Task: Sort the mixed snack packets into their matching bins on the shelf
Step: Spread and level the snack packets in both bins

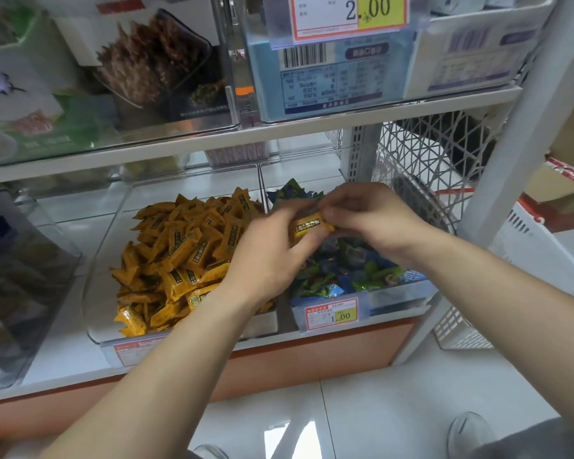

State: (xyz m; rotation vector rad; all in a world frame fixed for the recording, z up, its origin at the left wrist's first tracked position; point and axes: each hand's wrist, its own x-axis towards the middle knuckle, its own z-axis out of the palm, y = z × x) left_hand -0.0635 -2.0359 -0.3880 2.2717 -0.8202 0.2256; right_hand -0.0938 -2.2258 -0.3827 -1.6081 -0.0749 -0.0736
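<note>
Both hands meet on one yellow packet [309, 225]: the left hand [272, 250] curls round its left end from below, and the right hand [371, 213] pinches its right end with thumb and fingertips. The packet's long axis runs nearly level from hand to hand. It hangs over the right bin [398, 294], above the blue and green packets [345, 270] where it does not belong. Its match, the yellow heap [179, 253] in the left bin [103, 260], lies to the left, on the left hand's side, so that hand looks the nearer to carry it across. The packet's left end is covered by fingers — whether the left palm holds anything more cannot be told. The wall between the bins is hidden behind the left hand, and the packet's print is blurred.
</note>
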